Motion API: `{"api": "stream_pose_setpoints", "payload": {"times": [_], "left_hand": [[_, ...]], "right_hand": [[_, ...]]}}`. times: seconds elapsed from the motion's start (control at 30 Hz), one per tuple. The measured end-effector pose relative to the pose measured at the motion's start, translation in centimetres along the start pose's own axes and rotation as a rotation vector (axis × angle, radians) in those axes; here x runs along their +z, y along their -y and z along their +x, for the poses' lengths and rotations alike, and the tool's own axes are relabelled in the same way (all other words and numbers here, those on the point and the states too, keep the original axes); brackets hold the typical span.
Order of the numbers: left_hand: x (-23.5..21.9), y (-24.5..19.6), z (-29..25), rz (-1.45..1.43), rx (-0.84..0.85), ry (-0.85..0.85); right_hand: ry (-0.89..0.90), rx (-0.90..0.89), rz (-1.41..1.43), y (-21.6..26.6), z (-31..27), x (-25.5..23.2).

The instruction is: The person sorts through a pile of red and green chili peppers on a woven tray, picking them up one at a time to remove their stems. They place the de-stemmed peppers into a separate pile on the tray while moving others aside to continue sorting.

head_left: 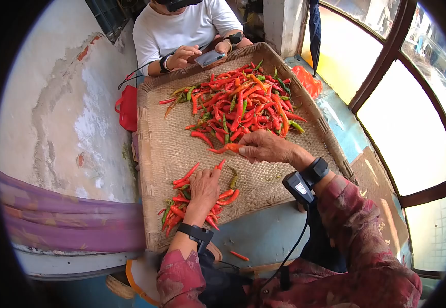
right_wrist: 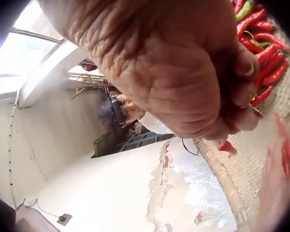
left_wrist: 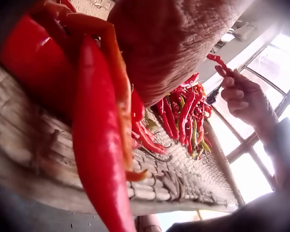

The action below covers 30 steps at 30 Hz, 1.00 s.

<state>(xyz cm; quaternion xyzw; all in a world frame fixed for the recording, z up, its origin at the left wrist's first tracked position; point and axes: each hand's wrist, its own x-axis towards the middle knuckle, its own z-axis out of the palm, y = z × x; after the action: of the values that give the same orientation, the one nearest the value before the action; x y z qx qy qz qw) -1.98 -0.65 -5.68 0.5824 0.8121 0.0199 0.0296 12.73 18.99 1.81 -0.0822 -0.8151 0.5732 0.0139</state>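
Observation:
My right hand (head_left: 266,146) pinches an orange-red chili pepper (head_left: 225,149) between thumb and fingers, just in front of the large pile of chili peppers (head_left: 243,105). The pepper's pointed end sticks out to the left. Lower down, my left hand (head_left: 205,190) lies over a smaller heap of chili peppers (head_left: 177,209) at the tray's near left corner. A red chili pepper (head_left: 220,164) projects beyond its fingers, which are curled about it; the grip itself is partly hidden. Close to the left wrist camera is a big red chili pepper (left_wrist: 96,130).
Both piles lie in a large woven tray (head_left: 161,128) with a raised rim. Across it sits a person in a white shirt (head_left: 176,31) holding a phone (head_left: 210,58). A wall stands at left, windows at right. One loose chili pepper (head_left: 239,255) lies below the near rim.

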Motion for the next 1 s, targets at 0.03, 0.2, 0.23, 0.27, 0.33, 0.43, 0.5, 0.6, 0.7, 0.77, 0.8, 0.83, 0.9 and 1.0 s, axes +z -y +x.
{"api": "stream_pose_setpoints", "payload": {"times": [0.03, 0.2, 0.23, 0.27, 0.33, 0.43, 0.5, 0.6, 0.7, 0.77, 0.8, 0.83, 0.9, 1.0], "left_hand": [[0.3, -0.1, 0.0, 0.037, 0.018, 0.028], [0.3, -0.5, -0.1, -0.079, 0.137, -0.03], [0.3, -0.4, -0.1, -0.121, 0.14, -0.047], [0.4, -0.3, -0.1, -0.164, 0.142, -0.066], [-0.4, -0.4, 0.0, -0.205, 0.151, -0.115], [-1.3, -0.8, 0.0, -0.288, 0.159, -0.176], [-1.4, -1.1, 0.0, -0.326, 0.158, -0.193], [-0.9, -1.7, -0.4, -0.414, 0.255, -0.203], [-1.2, -2.4, -1.0, -0.347, 0.251, -0.198], [-0.9, -2.3, -1.0, -0.337, 0.257, -0.197], [-0.9, -2.3, -0.9, -0.33, 0.262, -0.19], [-0.8, -2.2, -0.9, -0.33, 0.263, -0.189], [-0.8, -2.3, -0.8, -0.317, 0.282, -0.201], [-1.1, -2.3, -0.9, -0.267, 0.283, -0.179]], "right_hand": [[-0.175, -0.066, 0.275, 0.2, 0.1, 0.2], [-0.54, -0.011, 0.365, 0.3, 1.0, 1.2], [-0.542, -0.017, 0.363, 0.3, 0.8, 1.4], [-0.372, 0.043, 0.319, 0.1, 0.7, 1.6], [-0.167, 0.064, 0.133, -0.3, 0.7, 2.5], [-0.19, -0.114, -0.213, -1.3, 0.7, 4.8], [-0.153, -0.231, -0.46, -1.4, 0.4, 5.7], [-0.076, -0.252, -0.435, -1.7, 0.5, 6.1], [-0.011, -0.205, -0.446, -1.4, 0.1, 6.2], [0.011, -0.13, -0.561, -1.3, -0.1, 6.3], [0.003, -0.099, -0.588, -1.3, -0.1, 6.4], [0.002, -0.098, -0.588, -1.6, -0.2, 6.5], [-0.005, -0.122, -0.645, -2.3, -0.2, 6.5], [0.047, -0.028, -0.752, -2.3, -0.1, 6.5]]}}
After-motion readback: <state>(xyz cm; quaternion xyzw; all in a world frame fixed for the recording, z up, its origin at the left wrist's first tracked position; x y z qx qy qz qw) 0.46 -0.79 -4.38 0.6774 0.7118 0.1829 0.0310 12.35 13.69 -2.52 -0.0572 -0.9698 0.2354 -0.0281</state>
